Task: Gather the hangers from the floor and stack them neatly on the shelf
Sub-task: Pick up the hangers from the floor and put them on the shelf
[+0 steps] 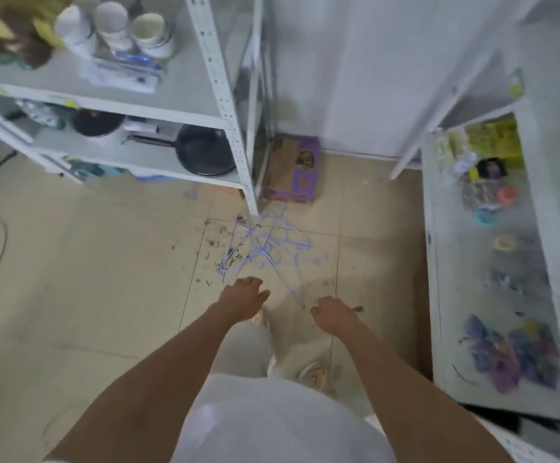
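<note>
Left hand (243,297) hangs loosely curled, holding nothing; right hand (333,314) too. The hangers (268,248) lie tangled on the floor (105,262) at twelve o'clock — lifting one likely drags others, hooks snagging the shelf (185,105) leg.

Soft even indoor light, faint shadows; heavy motion blur throughout; wide-angle bending at edges; colours washed out.

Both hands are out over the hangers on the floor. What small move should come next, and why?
Probably lower the left hand onto the near edge of the hangers and take hold. They lie tangled on the floor just beyond both hands, and neither it nor the right hand holds anything.
</note>
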Action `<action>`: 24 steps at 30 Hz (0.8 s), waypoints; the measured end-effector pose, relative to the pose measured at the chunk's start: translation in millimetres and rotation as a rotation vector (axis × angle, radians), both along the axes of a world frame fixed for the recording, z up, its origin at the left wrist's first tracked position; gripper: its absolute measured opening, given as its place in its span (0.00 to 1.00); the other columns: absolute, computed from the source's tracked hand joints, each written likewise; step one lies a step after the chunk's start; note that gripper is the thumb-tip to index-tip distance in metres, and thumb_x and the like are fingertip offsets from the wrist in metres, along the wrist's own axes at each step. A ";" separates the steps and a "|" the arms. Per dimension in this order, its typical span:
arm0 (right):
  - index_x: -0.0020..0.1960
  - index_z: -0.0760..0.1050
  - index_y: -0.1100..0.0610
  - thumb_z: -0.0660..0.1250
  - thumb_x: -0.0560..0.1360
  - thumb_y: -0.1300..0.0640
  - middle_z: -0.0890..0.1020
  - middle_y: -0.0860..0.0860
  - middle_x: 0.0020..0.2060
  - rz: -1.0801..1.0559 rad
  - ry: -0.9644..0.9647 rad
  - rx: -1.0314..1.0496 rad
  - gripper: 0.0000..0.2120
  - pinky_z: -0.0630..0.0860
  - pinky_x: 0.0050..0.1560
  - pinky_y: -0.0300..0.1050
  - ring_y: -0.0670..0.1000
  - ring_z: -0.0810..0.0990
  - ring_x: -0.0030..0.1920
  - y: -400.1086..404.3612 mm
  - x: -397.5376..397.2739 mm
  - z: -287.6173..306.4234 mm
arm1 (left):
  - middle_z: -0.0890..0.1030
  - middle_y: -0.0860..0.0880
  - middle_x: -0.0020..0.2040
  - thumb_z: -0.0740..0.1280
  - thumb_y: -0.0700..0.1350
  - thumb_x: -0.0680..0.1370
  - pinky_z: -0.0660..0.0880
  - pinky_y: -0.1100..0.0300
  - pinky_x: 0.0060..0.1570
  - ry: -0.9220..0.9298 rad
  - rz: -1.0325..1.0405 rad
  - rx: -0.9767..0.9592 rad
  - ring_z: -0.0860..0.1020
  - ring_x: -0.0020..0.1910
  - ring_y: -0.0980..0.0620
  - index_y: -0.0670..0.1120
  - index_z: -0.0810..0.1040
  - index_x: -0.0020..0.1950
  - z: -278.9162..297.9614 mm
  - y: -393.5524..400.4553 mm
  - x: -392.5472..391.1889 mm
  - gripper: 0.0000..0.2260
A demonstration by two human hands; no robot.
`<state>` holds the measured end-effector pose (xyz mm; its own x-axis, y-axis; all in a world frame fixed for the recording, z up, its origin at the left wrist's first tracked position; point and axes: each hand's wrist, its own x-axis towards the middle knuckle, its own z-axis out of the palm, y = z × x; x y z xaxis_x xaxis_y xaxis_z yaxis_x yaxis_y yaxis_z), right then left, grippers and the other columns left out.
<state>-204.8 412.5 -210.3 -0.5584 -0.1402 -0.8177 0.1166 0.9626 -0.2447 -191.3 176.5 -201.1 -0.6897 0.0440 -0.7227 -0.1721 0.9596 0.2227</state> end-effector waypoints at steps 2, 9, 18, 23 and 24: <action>0.76 0.68 0.60 0.52 0.85 0.49 0.71 0.59 0.73 -0.013 -0.017 0.003 0.24 0.69 0.69 0.51 0.59 0.72 0.72 0.7 -25.2 -9.9 | 0.67 0.45 0.79 0.52 0.57 0.86 0.66 0.43 0.72 -0.023 0.086 0.021 0.66 0.77 0.43 0.45 0.64 0.80 -10.6 -6.2 -21.8 0.25; 0.79 0.65 0.58 0.52 0.86 0.53 0.68 0.56 0.77 0.020 -0.052 0.029 0.23 0.65 0.73 0.48 0.57 0.68 0.76 1.5 -108.8 -90.1 | 0.66 0.44 0.80 0.56 0.57 0.85 0.64 0.44 0.74 -0.137 0.322 0.147 0.66 0.76 0.41 0.47 0.63 0.81 -116.0 -27.3 -88.6 0.26; 0.64 0.76 0.59 0.54 0.84 0.53 0.80 0.59 0.61 0.067 -0.129 -0.054 0.17 0.75 0.56 0.51 0.59 0.79 0.62 -66.1 -198.4 -289.5 | 0.71 0.45 0.76 0.62 0.53 0.84 0.68 0.45 0.71 -0.202 0.536 0.142 0.70 0.73 0.43 0.47 0.65 0.79 -303.7 -53.3 -138.5 0.24; 0.54 0.74 0.58 0.53 0.83 0.53 0.80 0.57 0.55 0.255 -0.150 -0.074 0.13 0.68 0.45 0.49 0.60 0.79 0.59 -83.6 -225.6 -424.7 | 0.75 0.46 0.72 0.63 0.51 0.83 0.72 0.47 0.68 -0.189 0.663 0.119 0.74 0.69 0.45 0.49 0.67 0.77 -428.3 -54.5 -153.2 0.23; 0.54 0.75 0.58 0.53 0.82 0.53 0.80 0.57 0.56 0.261 -0.143 -0.066 0.13 0.68 0.46 0.49 0.60 0.79 0.59 -84.2 -234.1 -451.7 | 0.74 0.47 0.73 0.63 0.50 0.83 0.72 0.47 0.68 -0.174 0.654 0.120 0.74 0.70 0.45 0.49 0.67 0.77 -453.6 -55.2 -159.6 0.23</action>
